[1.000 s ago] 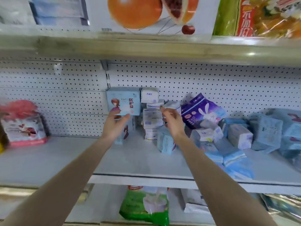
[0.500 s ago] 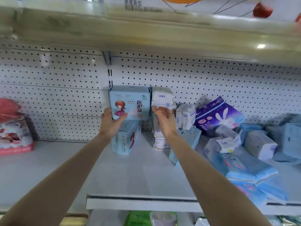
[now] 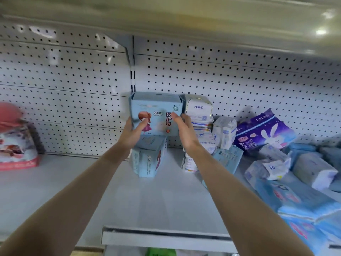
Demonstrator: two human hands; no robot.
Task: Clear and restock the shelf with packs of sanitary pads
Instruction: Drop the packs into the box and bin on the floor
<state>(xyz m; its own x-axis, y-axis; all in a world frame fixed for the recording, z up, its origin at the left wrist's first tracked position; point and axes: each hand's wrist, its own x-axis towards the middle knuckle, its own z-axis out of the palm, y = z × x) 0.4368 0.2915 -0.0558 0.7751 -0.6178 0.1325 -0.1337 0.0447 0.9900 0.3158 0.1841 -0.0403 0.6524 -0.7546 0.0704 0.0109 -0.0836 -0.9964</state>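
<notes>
A light blue pad pack with a cartoon girl [image 3: 156,108] sits on top of another light blue pack [image 3: 147,159] at the back of the white shelf [image 3: 162,200]. My left hand [image 3: 132,133] grips its lower left corner, thumb across the front. My right hand [image 3: 186,133] holds its right edge, thumb on the front and fingers between the pack and a stack of white ABC packs [image 3: 199,109].
A purple rabbit pack [image 3: 262,132] leans on the pegboard to the right, above a loose pile of blue and white packs [image 3: 295,200]. A red pack [image 3: 16,145] stands far left. The upper shelf [image 3: 166,21] hangs low overhead.
My right hand left the white ABC pack and moved left onto the blue pack's right edge. My left hand stayed on the blue pack. The camera moved closer and lower.
</notes>
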